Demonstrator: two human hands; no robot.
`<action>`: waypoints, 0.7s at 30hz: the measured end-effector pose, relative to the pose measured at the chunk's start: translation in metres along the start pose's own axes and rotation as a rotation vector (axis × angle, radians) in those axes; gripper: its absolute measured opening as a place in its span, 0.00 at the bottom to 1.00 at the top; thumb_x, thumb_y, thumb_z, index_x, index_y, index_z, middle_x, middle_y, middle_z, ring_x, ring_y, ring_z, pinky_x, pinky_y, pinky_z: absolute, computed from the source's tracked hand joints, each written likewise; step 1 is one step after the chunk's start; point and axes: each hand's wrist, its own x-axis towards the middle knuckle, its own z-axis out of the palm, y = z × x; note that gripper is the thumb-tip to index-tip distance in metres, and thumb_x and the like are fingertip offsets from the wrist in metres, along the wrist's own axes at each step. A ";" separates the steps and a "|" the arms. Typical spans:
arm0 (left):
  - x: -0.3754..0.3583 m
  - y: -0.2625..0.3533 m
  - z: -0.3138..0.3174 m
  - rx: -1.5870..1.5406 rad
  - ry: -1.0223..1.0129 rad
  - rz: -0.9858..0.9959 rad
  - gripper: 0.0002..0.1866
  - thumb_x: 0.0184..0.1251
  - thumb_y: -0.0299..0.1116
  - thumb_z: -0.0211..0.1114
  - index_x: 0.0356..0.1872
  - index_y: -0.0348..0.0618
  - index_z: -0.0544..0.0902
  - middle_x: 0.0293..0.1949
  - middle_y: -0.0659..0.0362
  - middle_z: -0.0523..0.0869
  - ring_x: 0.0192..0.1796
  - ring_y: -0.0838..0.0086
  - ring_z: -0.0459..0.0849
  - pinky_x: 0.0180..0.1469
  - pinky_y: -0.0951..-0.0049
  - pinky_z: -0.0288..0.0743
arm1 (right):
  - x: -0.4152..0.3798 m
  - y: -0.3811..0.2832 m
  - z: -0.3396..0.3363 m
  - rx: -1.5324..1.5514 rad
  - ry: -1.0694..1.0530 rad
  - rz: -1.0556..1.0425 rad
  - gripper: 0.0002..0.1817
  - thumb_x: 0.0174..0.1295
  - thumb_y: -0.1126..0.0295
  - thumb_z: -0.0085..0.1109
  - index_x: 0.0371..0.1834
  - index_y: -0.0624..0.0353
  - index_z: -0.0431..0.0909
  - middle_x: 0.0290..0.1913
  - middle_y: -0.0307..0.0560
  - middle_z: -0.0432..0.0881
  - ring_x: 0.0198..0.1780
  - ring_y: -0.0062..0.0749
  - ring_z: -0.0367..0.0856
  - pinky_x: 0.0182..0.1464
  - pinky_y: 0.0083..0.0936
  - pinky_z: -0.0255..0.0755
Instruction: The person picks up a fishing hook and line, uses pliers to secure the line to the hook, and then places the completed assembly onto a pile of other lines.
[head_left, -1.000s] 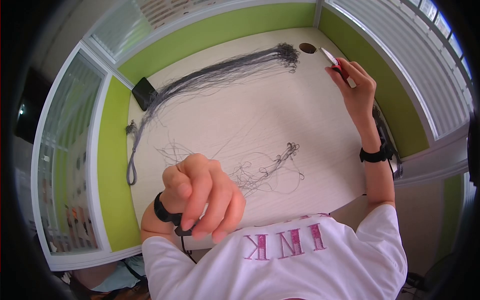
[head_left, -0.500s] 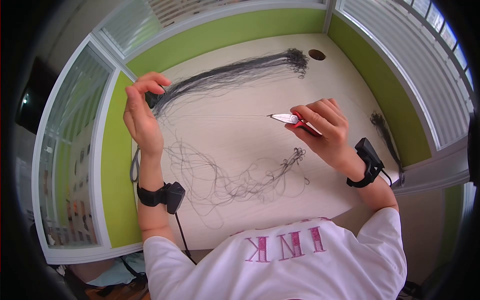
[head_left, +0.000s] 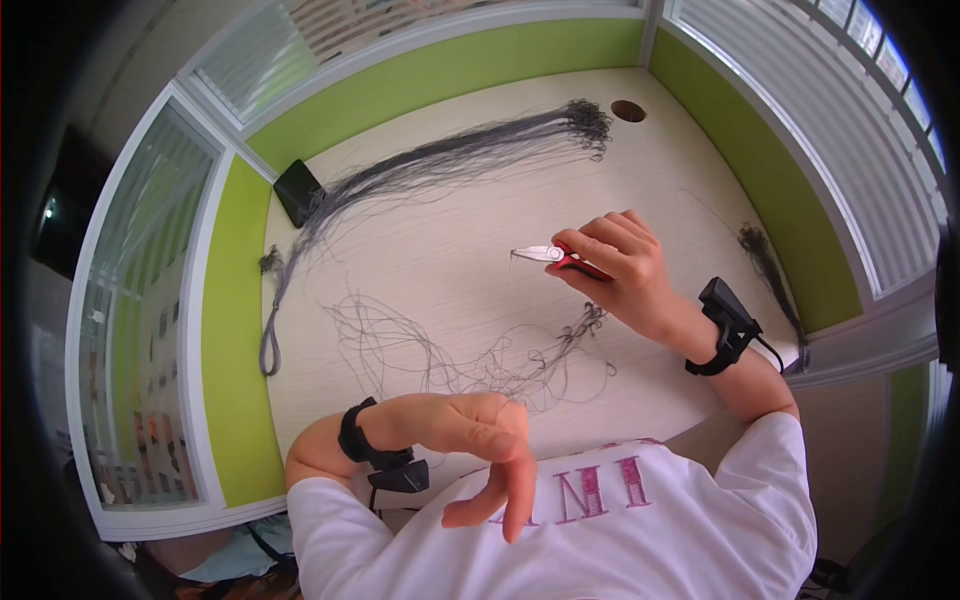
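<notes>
Red-handled pliers (head_left: 560, 257) are gripped in my right hand (head_left: 625, 270), over the middle of the table. A small dark piece sits at their tips, and a thin thread hangs down from it. My left hand (head_left: 485, 440) is bent down in front of my chest, its fingers apart; whether a fine thread touches it is too faint to tell. Between the hands and the left side lies a loose tangle of dark threads (head_left: 430, 350) with small hooked ends (head_left: 590, 322). A long bundle of dark threads (head_left: 450, 150) stretches across the back of the table.
A black block (head_left: 297, 193) rests on the bundle's left end. A looped strand (head_left: 270, 345) lies at the left edge. Another dark bundle (head_left: 768, 262) lies along the right edge. Green partitions (head_left: 460, 78) border the table (head_left: 660, 160), which has a round hole (head_left: 628, 111).
My left hand has swung from the back left down to the front, near my chest. My right hand and the pliers have shifted slightly left. The black block now shows fully.
</notes>
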 end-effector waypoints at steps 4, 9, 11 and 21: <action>-0.002 0.015 0.029 0.183 0.081 0.517 0.38 0.81 0.55 0.33 0.38 0.31 0.85 0.28 0.49 0.87 0.27 0.66 0.83 0.32 0.73 0.76 | -0.008 -0.012 0.008 0.104 -0.089 -0.036 0.18 0.42 0.68 0.76 0.39 0.53 0.83 0.30 0.36 0.80 0.31 0.30 0.76 0.36 0.26 0.67; -0.028 0.044 0.003 1.468 0.942 0.902 0.32 0.82 0.51 0.32 0.41 0.40 0.83 0.40 0.51 0.85 0.48 0.60 0.81 0.47 0.64 0.76 | -0.009 -0.019 0.002 0.128 -0.080 -0.045 0.20 0.42 0.70 0.77 0.41 0.56 0.83 0.29 0.37 0.81 0.30 0.30 0.76 0.36 0.27 0.67; -0.030 0.047 -0.018 1.919 1.186 0.615 0.27 0.82 0.47 0.38 0.37 0.39 0.82 0.38 0.55 0.84 0.49 0.64 0.79 0.52 0.62 0.73 | -0.005 -0.019 -0.002 0.084 -0.043 -0.057 0.20 0.41 0.69 0.76 0.40 0.55 0.83 0.29 0.36 0.79 0.31 0.30 0.76 0.36 0.27 0.67; -0.012 -0.012 -0.058 0.750 1.263 0.155 0.28 0.80 0.47 0.47 0.14 0.47 0.63 0.14 0.67 0.61 0.18 0.81 0.55 0.23 0.77 0.50 | -0.001 0.002 -0.015 -0.175 0.085 -0.064 0.18 0.43 0.68 0.75 0.39 0.52 0.82 0.29 0.34 0.77 0.29 0.28 0.74 0.36 0.27 0.66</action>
